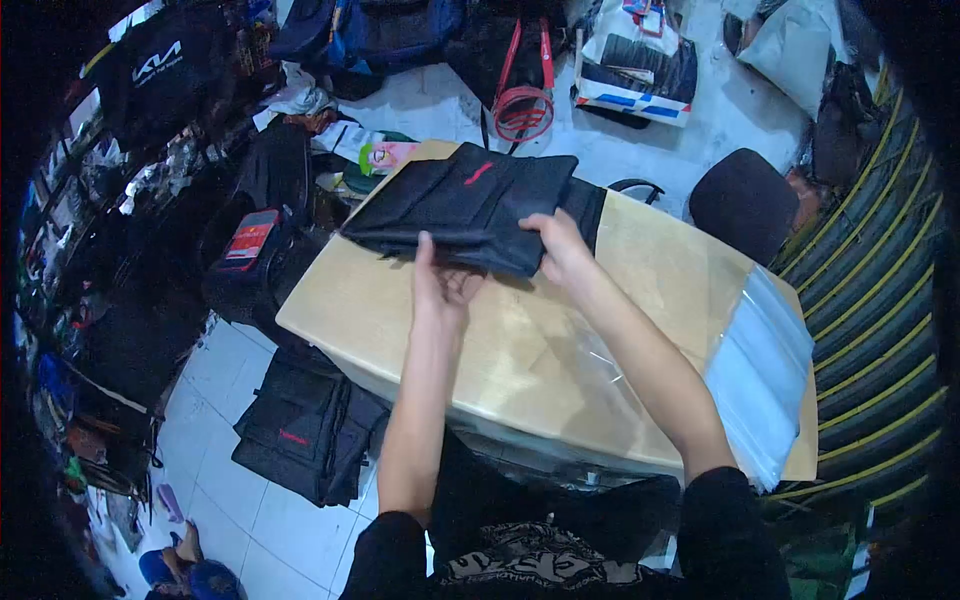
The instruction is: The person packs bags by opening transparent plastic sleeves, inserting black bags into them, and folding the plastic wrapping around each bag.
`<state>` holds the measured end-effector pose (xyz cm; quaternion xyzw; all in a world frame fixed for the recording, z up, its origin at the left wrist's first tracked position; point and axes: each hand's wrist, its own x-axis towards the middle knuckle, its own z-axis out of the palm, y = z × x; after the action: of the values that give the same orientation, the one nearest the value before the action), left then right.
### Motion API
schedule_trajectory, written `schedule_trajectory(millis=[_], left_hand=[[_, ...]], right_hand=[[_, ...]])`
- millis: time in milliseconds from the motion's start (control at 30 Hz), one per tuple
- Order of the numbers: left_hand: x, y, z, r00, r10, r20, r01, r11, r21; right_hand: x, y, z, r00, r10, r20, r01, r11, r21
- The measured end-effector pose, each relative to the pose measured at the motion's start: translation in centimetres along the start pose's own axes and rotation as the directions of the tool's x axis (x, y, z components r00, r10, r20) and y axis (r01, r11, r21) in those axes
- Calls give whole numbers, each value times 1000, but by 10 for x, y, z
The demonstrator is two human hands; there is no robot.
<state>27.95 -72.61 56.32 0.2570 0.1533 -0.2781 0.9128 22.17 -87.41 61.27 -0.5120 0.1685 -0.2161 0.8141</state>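
Across a white tiled floor [215, 430], seen from above, stands a pale wooden bench [540, 350], with the person at its near side. To the right of the bench is a large dark thing with curved yellow stripes [870, 330]; what it is cannot be told. On the bench's right end lies a stack of pale plastic sheets [765, 380]. Towards the far left of the bench is a folded black bag [475, 205] with a small red mark on top; a further dark piece shows past its right edge. On the floor, left of the bench, sits a pile of similar black bags [300, 430] with red lettering. Beyond the bench are a wrapped parcel [635, 75] and a coiled red strap [546, 75].

The person's right hand [562, 248] has its fingers closed on the near right corner of the folded bag. The left hand [440, 285] is at the bag's near edge, thumb up and set well apart from its loosely curled fingers, which sit lower; whether they grip the bag cannot be told.
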Motion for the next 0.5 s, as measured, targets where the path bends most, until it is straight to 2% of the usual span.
schedule_trajectory(millis=[33, 133, 200, 233, 333, 367, 400, 433, 467, 500], left_hand=[[11, 11, -5, 994, 54, 98, -47, 996, -73], [41, 46, -30, 932, 52, 360, 12, 985, -172], [14, 56, -32, 946, 143, 290, -120, 988, -96], [-1, 60, -35, 949, 190, 250, -183, 982, -53], [-6, 96, -60, 916, 358, 182, -342, 933, -111], [-14, 108, -67, 879, 431, 204, -416, 902, -114], [-25, 122, -70, 834, 502, 228, -487, 865, -122], [-30, 140, -79, 817, 488, 307, -457, 873, -172], [-44, 153, -80, 768, 554, 322, -546, 829, -122], [-64, 160, -74, 775, 499, 389, -495, 861, -117]], right_hand=[[-8, 2, 0, 998, 54, 44, -56, 998, 31], [-42, 11, -3, 986, 109, 129, -110, 994, 4], [-71, 14, 3, 985, 20, 174, -5, 996, -91], [-87, 10, 11, 986, 24, 166, -8, 995, -97], [-111, -22, 7, 840, 318, 440, -226, 942, -249], [-107, -18, -11, 783, 275, 557, -252, 960, -120], [-105, -28, -22, 801, 280, 529, -264, 959, -108], [-99, -44, -30, 816, 289, 501, -276, 956, -101], [-94, -56, -29, 829, 302, 471, -292, 952, -95], [-98, -71, -19, 890, 166, 424, -120, 984, -135]])
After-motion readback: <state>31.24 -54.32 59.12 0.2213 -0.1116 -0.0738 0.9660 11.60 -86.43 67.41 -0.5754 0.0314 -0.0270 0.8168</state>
